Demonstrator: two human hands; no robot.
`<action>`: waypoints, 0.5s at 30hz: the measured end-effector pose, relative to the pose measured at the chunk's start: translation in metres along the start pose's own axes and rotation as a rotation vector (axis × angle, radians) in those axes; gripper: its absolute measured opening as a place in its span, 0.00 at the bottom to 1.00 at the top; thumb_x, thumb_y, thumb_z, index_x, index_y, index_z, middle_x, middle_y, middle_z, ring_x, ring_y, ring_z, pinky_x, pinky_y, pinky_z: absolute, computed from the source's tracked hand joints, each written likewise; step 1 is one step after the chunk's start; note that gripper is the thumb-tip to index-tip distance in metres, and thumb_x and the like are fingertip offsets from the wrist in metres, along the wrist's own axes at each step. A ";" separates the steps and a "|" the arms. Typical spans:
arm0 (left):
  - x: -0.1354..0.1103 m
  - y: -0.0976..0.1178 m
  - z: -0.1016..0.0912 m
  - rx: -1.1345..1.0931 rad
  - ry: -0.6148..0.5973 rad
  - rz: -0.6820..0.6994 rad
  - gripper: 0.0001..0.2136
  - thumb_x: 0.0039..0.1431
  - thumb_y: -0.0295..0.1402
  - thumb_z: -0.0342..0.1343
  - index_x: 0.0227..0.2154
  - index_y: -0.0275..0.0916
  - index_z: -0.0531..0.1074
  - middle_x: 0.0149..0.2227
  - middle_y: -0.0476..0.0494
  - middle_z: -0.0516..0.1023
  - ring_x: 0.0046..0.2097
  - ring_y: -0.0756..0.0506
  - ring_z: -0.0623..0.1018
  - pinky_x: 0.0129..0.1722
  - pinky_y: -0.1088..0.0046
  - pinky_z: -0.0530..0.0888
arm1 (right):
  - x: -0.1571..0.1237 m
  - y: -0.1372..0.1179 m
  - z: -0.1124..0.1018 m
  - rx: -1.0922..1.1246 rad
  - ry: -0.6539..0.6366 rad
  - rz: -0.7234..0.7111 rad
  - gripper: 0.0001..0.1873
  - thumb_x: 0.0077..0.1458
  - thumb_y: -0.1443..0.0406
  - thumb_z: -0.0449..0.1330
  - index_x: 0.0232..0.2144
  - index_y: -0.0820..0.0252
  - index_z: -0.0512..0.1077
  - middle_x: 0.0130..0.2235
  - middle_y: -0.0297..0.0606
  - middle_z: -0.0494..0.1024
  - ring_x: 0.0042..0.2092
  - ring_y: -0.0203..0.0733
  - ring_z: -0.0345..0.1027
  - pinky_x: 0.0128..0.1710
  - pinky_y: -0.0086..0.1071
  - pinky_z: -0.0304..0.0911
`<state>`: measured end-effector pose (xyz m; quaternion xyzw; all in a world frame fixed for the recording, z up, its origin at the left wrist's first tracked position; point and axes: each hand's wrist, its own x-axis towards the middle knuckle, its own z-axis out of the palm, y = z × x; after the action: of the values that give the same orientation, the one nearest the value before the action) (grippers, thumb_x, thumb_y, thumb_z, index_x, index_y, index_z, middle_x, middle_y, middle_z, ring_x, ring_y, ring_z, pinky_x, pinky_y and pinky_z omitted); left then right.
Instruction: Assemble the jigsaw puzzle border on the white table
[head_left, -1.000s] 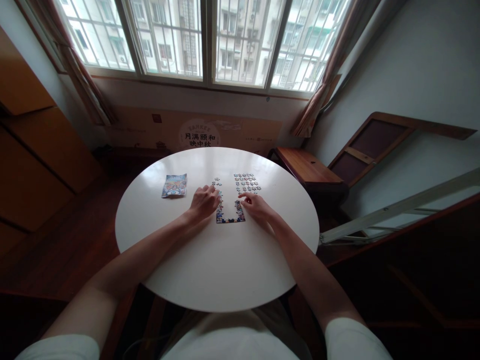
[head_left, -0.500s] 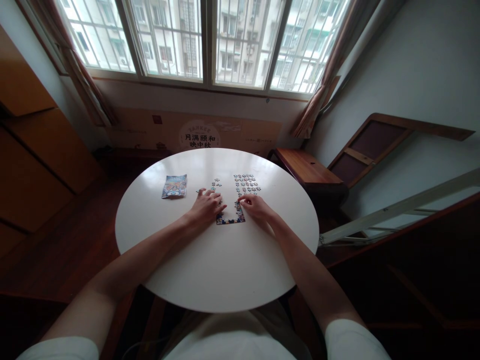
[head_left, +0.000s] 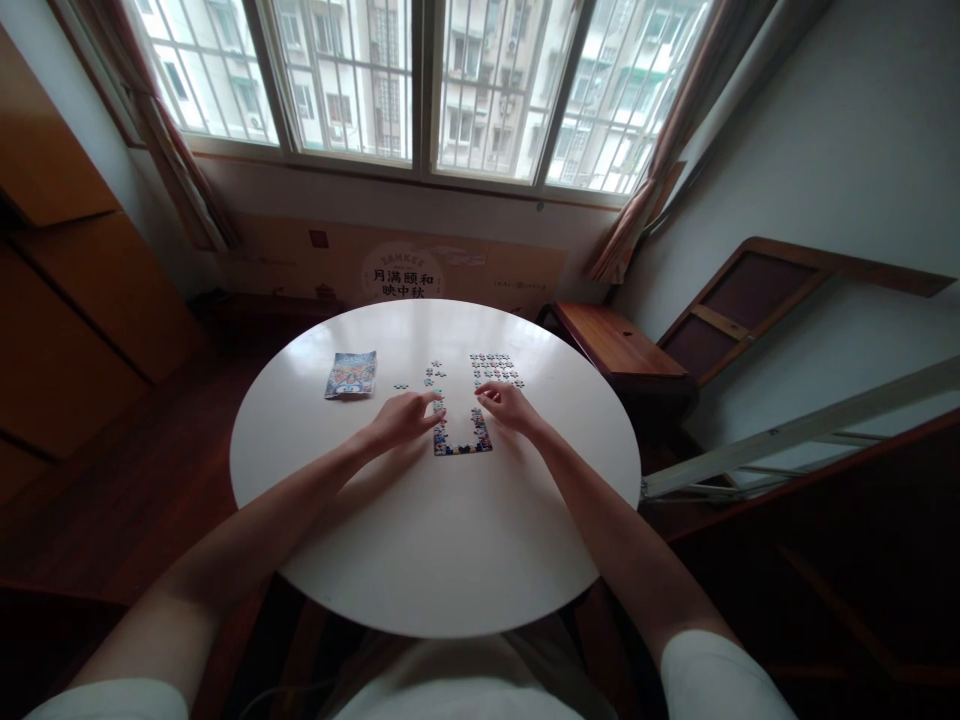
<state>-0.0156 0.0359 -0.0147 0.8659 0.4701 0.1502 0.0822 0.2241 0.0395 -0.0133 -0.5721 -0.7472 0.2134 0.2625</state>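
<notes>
A partly built jigsaw frame [head_left: 461,438] lies in the middle of the round white table [head_left: 435,540]. My left hand [head_left: 403,415] hovers at the frame's left side, thumb and fingers pinched together on something too small to name. My right hand [head_left: 507,404] is at the frame's upper right corner, fingers curled with the fingertips together near the loose puzzle pieces [head_left: 493,366]. A few stray pieces [head_left: 433,374] lie just beyond my left hand.
A small colourful picture card [head_left: 350,374] lies on the table's left side. Behind the table are a printed cardboard panel [head_left: 405,270] under the window, a wooden bench [head_left: 619,345] at the right, and wooden cabinets [head_left: 67,300] at the left.
My left hand has lifted off the frame's left edge and drawn back into a pinch. My right hand has shifted slightly up toward the loose pieces. The view tilted a little.
</notes>
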 end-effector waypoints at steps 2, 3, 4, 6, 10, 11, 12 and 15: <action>-0.002 -0.003 -0.005 -0.052 -0.035 0.021 0.24 0.63 0.46 0.46 0.55 0.38 0.68 0.26 0.44 0.76 0.31 0.44 0.76 0.32 0.72 0.66 | 0.013 -0.011 -0.002 -0.034 -0.021 -0.034 0.13 0.58 0.63 0.56 0.42 0.62 0.76 0.35 0.41 0.79 0.33 0.37 0.70 0.34 0.29 0.62; -0.002 -0.004 -0.006 -0.069 -0.045 0.038 0.24 0.62 0.46 0.47 0.56 0.38 0.67 0.25 0.45 0.76 0.30 0.45 0.76 0.32 0.72 0.66 | 0.021 -0.018 -0.003 -0.063 -0.048 -0.059 0.12 0.58 0.63 0.57 0.41 0.61 0.76 0.36 0.41 0.79 0.34 0.37 0.70 0.34 0.30 0.63; -0.003 -0.005 -0.008 -0.082 -0.054 0.051 0.25 0.62 0.46 0.47 0.57 0.38 0.66 0.25 0.46 0.76 0.29 0.45 0.76 0.31 0.73 0.66 | 0.029 -0.025 -0.004 -0.086 -0.079 -0.088 0.12 0.58 0.62 0.58 0.41 0.61 0.77 0.37 0.41 0.79 0.34 0.38 0.70 0.35 0.30 0.63; -0.003 -0.007 -0.008 -0.101 -0.074 0.063 0.27 0.61 0.47 0.48 0.58 0.37 0.65 0.25 0.45 0.76 0.29 0.45 0.76 0.32 0.73 0.66 | 0.048 -0.038 -0.003 -0.133 -0.111 -0.105 0.11 0.57 0.63 0.59 0.40 0.61 0.77 0.37 0.41 0.79 0.34 0.38 0.71 0.35 0.30 0.62; -0.003 -0.009 -0.005 -0.106 -0.136 0.075 0.27 0.60 0.49 0.49 0.57 0.39 0.67 0.28 0.44 0.77 0.31 0.43 0.77 0.34 0.72 0.68 | 0.085 -0.051 0.007 -0.269 -0.157 -0.099 0.10 0.56 0.62 0.62 0.40 0.57 0.78 0.39 0.40 0.80 0.37 0.40 0.71 0.37 0.30 0.61; -0.003 -0.009 -0.004 -0.102 -0.151 0.079 0.26 0.60 0.48 0.49 0.57 0.39 0.67 0.28 0.43 0.77 0.31 0.43 0.77 0.34 0.72 0.68 | 0.093 -0.052 0.011 -0.294 -0.175 -0.075 0.10 0.55 0.62 0.62 0.39 0.57 0.78 0.39 0.40 0.80 0.38 0.40 0.71 0.37 0.30 0.60; -0.003 -0.010 -0.004 -0.094 -0.164 0.083 0.26 0.60 0.47 0.49 0.57 0.39 0.67 0.28 0.43 0.78 0.31 0.43 0.77 0.33 0.72 0.68 | 0.101 -0.052 0.015 -0.315 -0.188 -0.043 0.10 0.54 0.61 0.63 0.39 0.56 0.78 0.39 0.40 0.80 0.38 0.41 0.71 0.37 0.30 0.60; -0.003 -0.009 -0.005 -0.079 -0.187 0.099 0.24 0.60 0.46 0.50 0.56 0.40 0.67 0.27 0.44 0.77 0.31 0.42 0.77 0.32 0.72 0.68 | 0.117 -0.050 0.027 -0.343 -0.214 0.007 0.11 0.53 0.59 0.63 0.38 0.56 0.78 0.40 0.41 0.80 0.39 0.42 0.71 0.37 0.31 0.60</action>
<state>-0.0257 0.0381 -0.0132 0.8943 0.4109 0.0909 0.1524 0.1452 0.1397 0.0146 -0.5853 -0.7941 0.1435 0.0796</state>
